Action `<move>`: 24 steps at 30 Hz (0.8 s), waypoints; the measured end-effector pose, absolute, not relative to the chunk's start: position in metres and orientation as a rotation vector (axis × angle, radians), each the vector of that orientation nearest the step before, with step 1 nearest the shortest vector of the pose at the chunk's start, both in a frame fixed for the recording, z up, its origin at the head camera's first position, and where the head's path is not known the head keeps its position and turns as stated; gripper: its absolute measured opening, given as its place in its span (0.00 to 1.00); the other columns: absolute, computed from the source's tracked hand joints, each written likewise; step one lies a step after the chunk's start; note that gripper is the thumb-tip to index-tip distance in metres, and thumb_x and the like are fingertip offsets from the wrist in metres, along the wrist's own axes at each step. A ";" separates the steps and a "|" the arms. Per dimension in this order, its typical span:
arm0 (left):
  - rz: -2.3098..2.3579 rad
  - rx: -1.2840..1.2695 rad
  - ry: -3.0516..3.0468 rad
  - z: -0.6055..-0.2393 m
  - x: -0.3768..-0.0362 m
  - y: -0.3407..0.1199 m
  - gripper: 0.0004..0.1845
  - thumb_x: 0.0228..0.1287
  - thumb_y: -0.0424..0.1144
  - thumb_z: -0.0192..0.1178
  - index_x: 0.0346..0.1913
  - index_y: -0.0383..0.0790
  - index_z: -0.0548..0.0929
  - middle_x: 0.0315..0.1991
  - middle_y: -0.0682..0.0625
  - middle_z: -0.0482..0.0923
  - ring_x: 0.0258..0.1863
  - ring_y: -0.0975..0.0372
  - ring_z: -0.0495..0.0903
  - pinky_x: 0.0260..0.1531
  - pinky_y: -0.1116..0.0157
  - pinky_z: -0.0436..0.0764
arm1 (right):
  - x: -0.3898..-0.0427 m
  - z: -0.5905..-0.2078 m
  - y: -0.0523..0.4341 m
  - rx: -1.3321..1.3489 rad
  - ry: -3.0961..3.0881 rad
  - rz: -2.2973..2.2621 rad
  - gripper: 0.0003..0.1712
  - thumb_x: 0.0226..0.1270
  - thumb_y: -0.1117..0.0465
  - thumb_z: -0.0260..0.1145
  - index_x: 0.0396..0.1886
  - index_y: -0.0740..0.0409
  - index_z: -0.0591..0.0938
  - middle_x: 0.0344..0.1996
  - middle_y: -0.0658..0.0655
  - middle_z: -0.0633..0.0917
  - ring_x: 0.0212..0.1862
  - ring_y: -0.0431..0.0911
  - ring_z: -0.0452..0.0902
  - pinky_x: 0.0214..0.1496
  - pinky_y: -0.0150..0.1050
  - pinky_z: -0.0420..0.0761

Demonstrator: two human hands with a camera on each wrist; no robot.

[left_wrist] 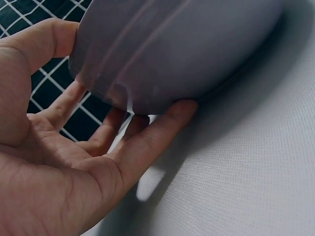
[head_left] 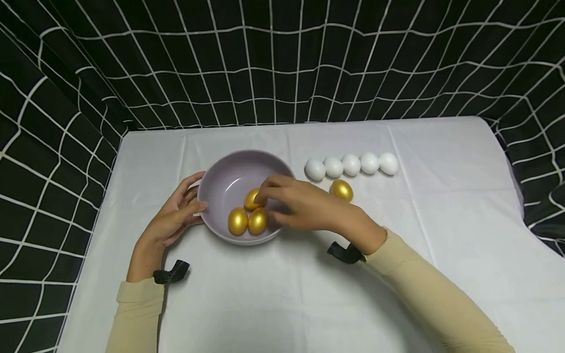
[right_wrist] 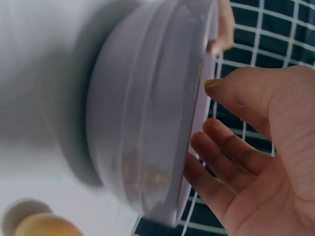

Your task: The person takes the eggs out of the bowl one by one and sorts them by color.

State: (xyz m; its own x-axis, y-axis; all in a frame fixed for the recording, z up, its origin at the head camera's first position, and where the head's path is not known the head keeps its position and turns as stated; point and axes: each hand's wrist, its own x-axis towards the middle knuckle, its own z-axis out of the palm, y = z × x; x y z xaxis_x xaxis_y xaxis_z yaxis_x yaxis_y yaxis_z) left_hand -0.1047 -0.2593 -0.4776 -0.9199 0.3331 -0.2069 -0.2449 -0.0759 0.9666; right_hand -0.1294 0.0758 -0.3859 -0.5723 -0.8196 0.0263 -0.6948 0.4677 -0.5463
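A lilac bowl (head_left: 220,184) stands on the white cloth with three golden eggs in it: two at the front (head_left: 238,221) (head_left: 258,220) and one behind them (head_left: 251,198). My left hand (head_left: 191,206) grips the bowl's left side, thumb (left_wrist: 47,39) on the outer wall (left_wrist: 187,49) and fingers (left_wrist: 162,128) beneath it. My right hand (head_left: 268,202) reaches over the bowl's right rim, fingertips at the rear golden egg. In the right wrist view its fingers (right_wrist: 216,152) are spread beside the rim (right_wrist: 197,123) and hold nothing.
One more golden egg (head_left: 342,190) lies on the cloth right of the bowl, blurred in the right wrist view (right_wrist: 44,227). Behind it runs a row of several white eggs (head_left: 351,164). Black grid-patterned fabric (head_left: 282,63) walls the table at the back and sides.
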 end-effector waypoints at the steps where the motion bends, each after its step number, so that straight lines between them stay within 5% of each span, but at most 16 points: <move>1: 2.051 0.092 1.823 -0.477 -0.105 -0.260 0.40 0.75 0.27 0.57 0.83 0.55 0.57 0.71 0.51 0.68 0.62 0.62 0.81 0.50 0.58 0.89 | -0.130 -0.385 0.071 -1.329 2.462 -0.721 0.17 0.70 0.66 0.67 0.56 0.52 0.86 0.58 0.51 0.83 0.64 0.46 0.79 0.68 0.44 0.80; 17: 2.060 0.097 1.807 -0.475 -0.105 -0.258 0.40 0.75 0.26 0.57 0.83 0.54 0.56 0.72 0.51 0.68 0.62 0.62 0.80 0.50 0.59 0.89 | -0.139 -0.383 0.032 -1.347 2.213 -0.420 0.18 0.67 0.70 0.67 0.51 0.48 0.89 0.50 0.51 0.86 0.55 0.45 0.78 0.57 0.42 0.80; 24: 2.068 0.104 1.804 -0.475 -0.103 -0.258 0.40 0.75 0.26 0.57 0.83 0.53 0.56 0.71 0.51 0.68 0.62 0.63 0.80 0.51 0.59 0.89 | -0.141 -0.387 0.026 -1.317 2.152 -0.356 0.16 0.67 0.73 0.67 0.47 0.50 0.88 0.42 0.51 0.83 0.41 0.44 0.73 0.49 0.38 0.77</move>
State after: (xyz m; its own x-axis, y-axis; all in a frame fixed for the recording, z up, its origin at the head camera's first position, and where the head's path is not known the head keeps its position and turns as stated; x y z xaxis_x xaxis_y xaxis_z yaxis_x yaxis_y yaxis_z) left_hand -0.1035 -0.2578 -0.4750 -0.9203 0.3375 -0.1978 -0.2418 -0.0932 0.9658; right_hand -0.1414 0.0259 -0.3870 -0.3403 -0.8766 -0.3402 -0.7203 0.4756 -0.5049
